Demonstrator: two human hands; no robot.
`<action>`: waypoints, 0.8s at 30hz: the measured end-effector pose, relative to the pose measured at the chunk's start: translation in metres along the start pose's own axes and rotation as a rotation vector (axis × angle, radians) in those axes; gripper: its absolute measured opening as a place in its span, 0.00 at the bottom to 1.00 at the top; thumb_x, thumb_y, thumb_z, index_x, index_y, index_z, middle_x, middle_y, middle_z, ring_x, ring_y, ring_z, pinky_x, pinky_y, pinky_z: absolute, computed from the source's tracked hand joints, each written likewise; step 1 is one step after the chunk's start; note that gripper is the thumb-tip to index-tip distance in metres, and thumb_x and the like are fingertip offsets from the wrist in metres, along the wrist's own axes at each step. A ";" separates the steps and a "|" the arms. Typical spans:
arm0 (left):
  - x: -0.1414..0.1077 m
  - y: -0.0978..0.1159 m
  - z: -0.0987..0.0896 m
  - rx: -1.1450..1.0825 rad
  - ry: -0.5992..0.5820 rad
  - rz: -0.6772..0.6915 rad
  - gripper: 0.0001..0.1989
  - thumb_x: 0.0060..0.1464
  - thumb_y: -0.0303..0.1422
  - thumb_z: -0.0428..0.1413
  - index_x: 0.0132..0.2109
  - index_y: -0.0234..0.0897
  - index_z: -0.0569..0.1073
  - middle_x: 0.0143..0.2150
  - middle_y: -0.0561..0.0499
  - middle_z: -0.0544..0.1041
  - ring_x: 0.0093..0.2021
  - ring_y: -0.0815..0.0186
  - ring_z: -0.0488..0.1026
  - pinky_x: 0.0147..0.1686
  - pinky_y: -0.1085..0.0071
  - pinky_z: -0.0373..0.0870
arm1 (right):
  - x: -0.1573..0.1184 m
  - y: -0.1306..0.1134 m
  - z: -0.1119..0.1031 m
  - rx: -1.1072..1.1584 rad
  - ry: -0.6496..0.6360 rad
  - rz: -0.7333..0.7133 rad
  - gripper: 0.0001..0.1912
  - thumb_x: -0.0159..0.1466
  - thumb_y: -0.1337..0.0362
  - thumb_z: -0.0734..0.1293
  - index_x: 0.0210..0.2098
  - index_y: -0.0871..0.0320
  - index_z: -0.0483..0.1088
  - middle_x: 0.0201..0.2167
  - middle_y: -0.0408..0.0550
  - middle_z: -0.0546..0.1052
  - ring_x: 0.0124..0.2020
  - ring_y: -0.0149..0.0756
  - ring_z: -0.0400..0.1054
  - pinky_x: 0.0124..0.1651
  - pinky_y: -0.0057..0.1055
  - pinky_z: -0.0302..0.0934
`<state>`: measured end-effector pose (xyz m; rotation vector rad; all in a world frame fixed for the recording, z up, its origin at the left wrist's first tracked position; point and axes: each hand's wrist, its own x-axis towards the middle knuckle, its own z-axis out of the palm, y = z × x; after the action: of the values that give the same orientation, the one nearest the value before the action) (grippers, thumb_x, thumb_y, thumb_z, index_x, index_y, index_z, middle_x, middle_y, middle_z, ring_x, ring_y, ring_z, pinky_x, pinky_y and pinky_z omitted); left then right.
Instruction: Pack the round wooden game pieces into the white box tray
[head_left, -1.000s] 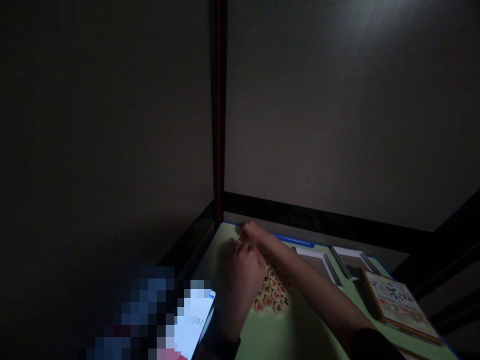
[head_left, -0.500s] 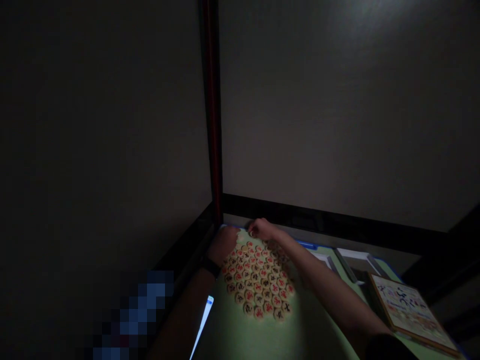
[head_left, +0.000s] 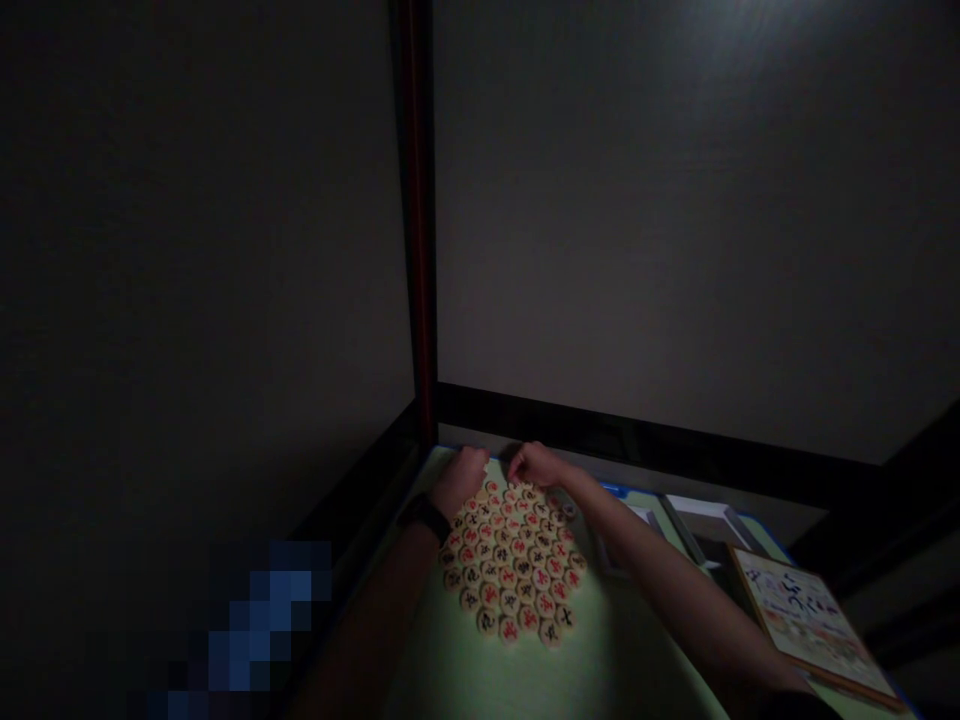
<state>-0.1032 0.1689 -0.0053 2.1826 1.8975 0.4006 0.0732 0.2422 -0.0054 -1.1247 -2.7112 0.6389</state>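
Round wooden xiangqi pieces [head_left: 508, 577] with red or black characters lie packed flat in a rounded cluster on a pale green table top [head_left: 450, 680]. At the cluster's far left edge my left hand [head_left: 463, 478], with a dark band on its wrist, is closed; a pale piece edge shows by its fingertips. My right hand [head_left: 538, 466] reaches over the far edge, its fingers pinched downward at a piece. The fingers hide most of what each hand grips. A short gap separates the two hands.
To the right stand a light open tray [head_left: 705, 525] and a framed box lid [head_left: 814, 615] with dark brush writing. Part of another tray [head_left: 646, 520] shows behind my right forearm. Dark walls [head_left: 637, 250] meet in a corner just beyond the table.
My left hand has moved slightly right and up. My right hand has shifted a little right, its fingertips lower at the far pieces. The view has tilted slightly; the bright strip at lower left is gone.
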 end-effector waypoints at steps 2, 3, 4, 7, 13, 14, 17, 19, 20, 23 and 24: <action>0.003 0.003 0.000 -0.070 0.019 0.023 0.15 0.59 0.22 0.51 0.52 0.35 0.73 0.49 0.44 0.79 0.49 0.66 0.75 0.49 0.74 0.68 | -0.001 0.001 0.000 0.001 0.019 -0.003 0.16 0.49 0.77 0.64 0.27 0.54 0.81 0.25 0.39 0.81 0.27 0.30 0.72 0.35 0.23 0.61; 0.005 0.006 0.001 -0.105 0.019 0.035 0.16 0.59 0.22 0.51 0.53 0.36 0.72 0.49 0.46 0.79 0.48 0.68 0.75 0.48 0.76 0.68 | -0.002 0.002 -0.001 0.000 0.033 -0.003 0.17 0.49 0.77 0.64 0.28 0.54 0.81 0.25 0.39 0.81 0.28 0.31 0.73 0.35 0.24 0.61; 0.007 0.008 0.001 -0.138 0.014 0.046 0.16 0.60 0.23 0.51 0.53 0.36 0.72 0.49 0.48 0.80 0.47 0.70 0.75 0.47 0.78 0.68 | -0.003 0.002 -0.003 -0.002 0.048 -0.001 0.17 0.49 0.77 0.64 0.28 0.55 0.81 0.26 0.40 0.81 0.29 0.31 0.73 0.36 0.24 0.61; 0.010 0.013 0.004 -0.210 -0.015 0.070 0.13 0.59 0.24 0.53 0.49 0.36 0.75 0.45 0.51 0.81 0.42 0.71 0.76 0.41 0.81 0.68 | -0.007 0.003 -0.006 -0.007 0.095 0.013 0.17 0.51 0.78 0.63 0.31 0.57 0.81 0.30 0.44 0.82 0.32 0.34 0.74 0.38 0.26 0.61; 0.010 0.012 0.010 -0.245 -0.045 0.080 0.09 0.55 0.26 0.55 0.38 0.36 0.81 0.34 0.53 0.81 0.35 0.68 0.75 0.34 0.79 0.66 | -0.010 -0.004 0.003 0.029 0.117 -0.003 0.15 0.53 0.76 0.64 0.34 0.59 0.80 0.32 0.46 0.82 0.34 0.35 0.74 0.37 0.26 0.60; 0.010 0.011 0.010 -0.244 -0.042 0.075 0.09 0.55 0.27 0.55 0.37 0.36 0.81 0.33 0.53 0.81 0.35 0.68 0.75 0.33 0.79 0.65 | -0.009 -0.005 0.005 0.040 0.117 -0.010 0.14 0.53 0.75 0.64 0.34 0.59 0.80 0.31 0.46 0.82 0.34 0.35 0.74 0.36 0.26 0.60; 0.011 0.008 0.010 -0.233 -0.029 0.052 0.10 0.55 0.28 0.55 0.37 0.36 0.82 0.32 0.53 0.81 0.34 0.67 0.74 0.32 0.78 0.65 | -0.007 -0.007 0.009 0.072 0.125 -0.018 0.12 0.53 0.74 0.65 0.34 0.60 0.80 0.31 0.45 0.82 0.33 0.34 0.73 0.35 0.25 0.60; 0.012 0.007 0.010 -0.216 -0.029 0.038 0.11 0.56 0.29 0.54 0.38 0.36 0.82 0.33 0.53 0.81 0.35 0.67 0.74 0.32 0.78 0.64 | -0.006 -0.006 0.011 0.093 0.130 -0.020 0.12 0.53 0.73 0.66 0.34 0.60 0.80 0.30 0.44 0.81 0.32 0.34 0.73 0.34 0.24 0.60; 0.012 0.007 0.009 -0.204 -0.034 0.034 0.11 0.57 0.29 0.54 0.38 0.36 0.82 0.34 0.52 0.81 0.35 0.67 0.74 0.33 0.78 0.64 | -0.005 -0.006 0.011 0.101 0.131 -0.022 0.12 0.53 0.73 0.66 0.34 0.60 0.80 0.29 0.44 0.81 0.31 0.33 0.73 0.33 0.24 0.60; 0.014 0.008 0.007 -0.154 -0.050 0.030 0.10 0.56 0.28 0.54 0.36 0.36 0.82 0.34 0.50 0.81 0.36 0.67 0.75 0.35 0.77 0.65 | -0.002 -0.007 0.013 0.114 0.132 -0.020 0.13 0.52 0.74 0.66 0.35 0.60 0.79 0.29 0.43 0.81 0.30 0.32 0.73 0.33 0.23 0.61; 0.013 0.009 0.006 -0.134 -0.055 0.033 0.10 0.56 0.28 0.55 0.36 0.36 0.82 0.35 0.49 0.81 0.36 0.66 0.75 0.36 0.77 0.65 | -0.002 -0.007 0.014 0.111 0.131 -0.016 0.13 0.52 0.74 0.67 0.35 0.60 0.79 0.29 0.43 0.81 0.30 0.32 0.73 0.33 0.23 0.61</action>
<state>-0.0911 0.1810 -0.0072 2.1184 1.7550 0.4551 0.0661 0.2319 -0.0145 -1.0772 -2.5391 0.6793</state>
